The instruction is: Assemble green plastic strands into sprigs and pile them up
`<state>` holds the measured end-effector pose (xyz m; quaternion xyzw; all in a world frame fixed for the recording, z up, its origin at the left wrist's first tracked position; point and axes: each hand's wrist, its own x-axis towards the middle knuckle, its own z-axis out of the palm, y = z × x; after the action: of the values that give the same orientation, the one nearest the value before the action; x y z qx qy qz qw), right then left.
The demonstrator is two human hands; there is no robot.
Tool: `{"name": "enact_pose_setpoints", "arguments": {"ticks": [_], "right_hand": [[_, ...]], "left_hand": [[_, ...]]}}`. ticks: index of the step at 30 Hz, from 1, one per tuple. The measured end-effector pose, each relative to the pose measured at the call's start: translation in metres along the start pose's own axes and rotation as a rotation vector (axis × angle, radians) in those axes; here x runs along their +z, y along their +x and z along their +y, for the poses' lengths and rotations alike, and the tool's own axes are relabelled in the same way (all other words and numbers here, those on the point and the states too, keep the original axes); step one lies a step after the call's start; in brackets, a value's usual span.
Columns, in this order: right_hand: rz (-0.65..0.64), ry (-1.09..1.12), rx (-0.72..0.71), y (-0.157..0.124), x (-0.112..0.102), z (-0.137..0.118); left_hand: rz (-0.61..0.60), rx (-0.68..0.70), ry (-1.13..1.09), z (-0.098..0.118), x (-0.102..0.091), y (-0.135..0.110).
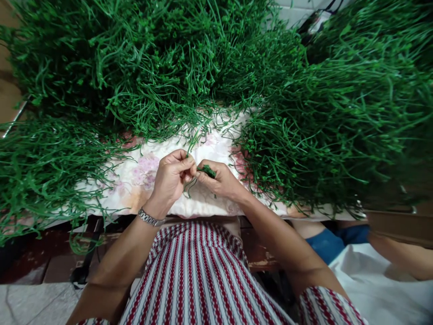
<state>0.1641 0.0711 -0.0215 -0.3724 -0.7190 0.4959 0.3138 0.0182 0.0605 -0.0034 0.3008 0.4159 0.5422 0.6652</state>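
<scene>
My left hand, with a metal watch on its wrist, pinches thin green stems that rise from between thumb and forefinger. Close beside it, fingertips nearly meeting, my right hand is closed around a small dark green clump. What the clump is made of cannot be made out. A few fine strands hang below the fingers. Both hands are over a floral cloth covering the table.
Large heaps of green stems lie at the back, on the left and on the right. A dark object with a strap sits at the far right. Another person's arm and white clothing show at lower right.
</scene>
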Motion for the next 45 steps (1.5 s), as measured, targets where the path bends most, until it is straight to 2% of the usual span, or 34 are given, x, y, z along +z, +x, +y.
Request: {"name": "enact_pose_setpoints", "arguments": {"ticks": [3,5,11,15,20,26,32,34,38,41,43,45], "right_hand": [[0.018,0.032,0.025,0.0,0.0,-0.004],[0.019,0.07,0.029,0.0,0.001,-0.005],[-0.01,0.167,0.012,0.0,0.002,-0.003],[-0.032,0.08,0.04,-0.001,0.001,-0.001],[-0.116,-0.037,-0.033,-0.001,0.002,0.001],[-0.162,0.011,-0.071,-0.001,0.002,0.003],[-0.244,0.044,-0.08,-0.008,0.004,0.0],[-0.218,0.047,-0.07,-0.007,0.003,-0.002],[-0.026,0.048,0.002,0.001,-0.002,-0.003],[0.112,0.051,0.053,0.004,-0.004,0.0],[0.136,0.071,0.092,0.003,-0.004,0.002],[0.108,0.11,0.129,0.002,-0.002,0.003]], "left_hand": [[0.047,0.119,-0.039,-0.002,0.001,0.0],[0.051,0.136,-0.099,-0.003,0.002,-0.001],[0.041,0.036,-0.196,-0.004,0.003,-0.002],[0.058,0.044,-0.187,-0.004,0.004,0.0],[0.046,-0.014,-0.101,-0.007,0.003,0.002],[0.007,-0.11,-0.08,-0.009,0.004,0.004],[0.021,-0.115,-0.094,0.002,-0.008,0.012],[0.027,-0.073,-0.096,0.008,-0.012,0.012],[0.007,-0.031,-0.002,0.012,-0.013,0.006],[0.072,0.024,0.117,0.009,-0.015,0.003],[0.111,0.062,0.176,0.006,-0.018,0.003],[0.116,0.068,0.205,0.003,-0.02,0.003]]}}
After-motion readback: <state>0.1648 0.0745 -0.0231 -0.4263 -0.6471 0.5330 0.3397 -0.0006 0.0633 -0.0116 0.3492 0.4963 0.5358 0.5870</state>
